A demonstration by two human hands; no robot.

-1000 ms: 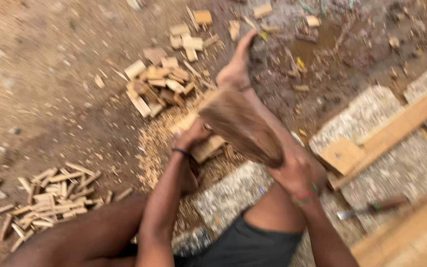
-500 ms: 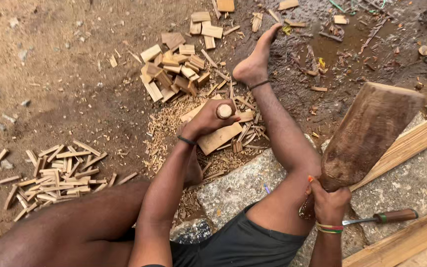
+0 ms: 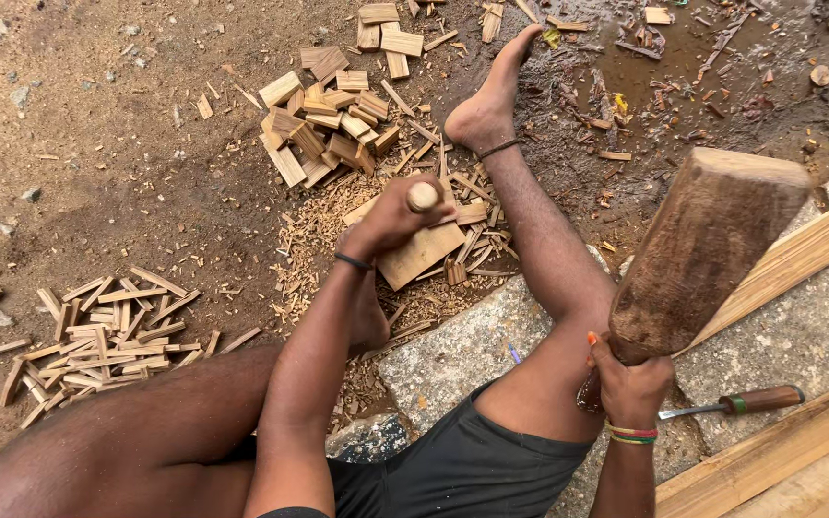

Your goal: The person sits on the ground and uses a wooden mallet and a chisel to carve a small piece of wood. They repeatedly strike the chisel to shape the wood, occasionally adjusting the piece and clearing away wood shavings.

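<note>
The left hand (image 3: 390, 219) is closed tight around a tool handle (image 3: 422, 197), whose round pale end sticks up out of the fist; the tool's lower end is hidden by the hand. It stands over a flat wooden piece (image 3: 422, 254) lying on the ground amid shavings, between the person's 2 legs. The right hand (image 3: 628, 384) is clamped on the grip of a heavy wooden mallet (image 3: 707, 249), held raised and tilted to the right, well apart from the left hand. The mallet's broad head points toward the far right. Just right of that hand, a chisel with a brown handle (image 3: 736, 403) lies on a grey stone slab (image 3: 462, 350). On the far side of the left hand sits a heap of cut wooden blocks (image 3: 323, 134). At the near left, a pile of thin wooden sticks (image 3: 98, 336) lies on the dirt. Long wooden planks (image 3: 789, 264) cross the stone at right. The right foot (image 3: 491, 96) rests on wet ground, far from the body.
</note>
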